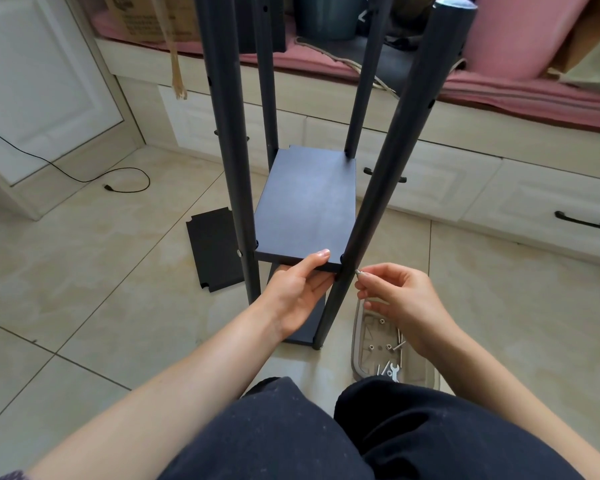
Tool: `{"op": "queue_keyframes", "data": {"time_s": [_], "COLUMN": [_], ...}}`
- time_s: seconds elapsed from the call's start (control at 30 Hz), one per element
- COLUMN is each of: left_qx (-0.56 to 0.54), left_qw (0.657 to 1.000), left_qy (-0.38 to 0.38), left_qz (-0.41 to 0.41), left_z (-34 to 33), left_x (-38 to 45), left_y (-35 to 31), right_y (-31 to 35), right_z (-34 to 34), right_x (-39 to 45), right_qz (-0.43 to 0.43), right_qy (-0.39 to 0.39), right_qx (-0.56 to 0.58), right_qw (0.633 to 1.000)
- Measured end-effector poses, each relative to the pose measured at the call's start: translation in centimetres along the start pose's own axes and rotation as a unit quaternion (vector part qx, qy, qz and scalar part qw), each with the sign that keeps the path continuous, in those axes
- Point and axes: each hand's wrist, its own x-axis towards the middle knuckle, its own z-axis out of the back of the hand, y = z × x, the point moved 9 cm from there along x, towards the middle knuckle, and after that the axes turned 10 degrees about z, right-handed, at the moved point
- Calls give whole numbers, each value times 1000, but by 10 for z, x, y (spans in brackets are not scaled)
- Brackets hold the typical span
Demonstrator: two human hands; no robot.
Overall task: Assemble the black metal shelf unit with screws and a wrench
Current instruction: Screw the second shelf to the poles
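Kneeling, a person's left hand (pixel 300 292) is gripping the shelf board's (pixel 305 209) front edge while the right hand (pixel 395 296) is pinching a screw (pixel 358 272) beside the front right post (pixel 388 174); a wrench (pixel 392 371) is lying in a tray (pixel 357 341) on the floor.

Black cable (pixel 84 176) on the tiled floor (pixel 84 289) far left of the grip, white drawers (pixel 499 188) beyond it, pink cushion (pixel 510 39) above, cardboard box (pixel 149 15) upper left.

The floor (pixel 101 271) has big shiny tan tiles. A white cupboard door (pixel 42 81) stands on the left. A long white bench (pixel 447 174) has drawers with black handles and pink cushions (pixel 520 36) on top.
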Motion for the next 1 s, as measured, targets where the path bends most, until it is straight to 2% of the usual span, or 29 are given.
{"op": "queue_keyframes", "data": {"time_s": [0.17,0.27,0.37,0.43,0.63,1.0], "left_qx": [5,2,4,6,0,1], "left_qw": [1000,1000,1000,1000,1000,999], "left_qy": [7,6,5,4,9,40], "left_qz": [0,3,4,4,-4,-17], "left_z": [-1,0,1,2,1,-3], "left_x": [0,2,2,3,1,-1], "left_y": [0,0,1,1,0,-3], "right_y": [9,30,42,41,20,24], "right_z": [4,4,2,1,2,2], "right_x": [1,2,2,3,7,9], "right_qz": [36,112,152,146,53,76], "right_qy": [-7,7,17,24,50,64], "right_qx": [-75,-205,-272,-274,-174,-208], "right_qw": [997,972,950,950,982,973]}}
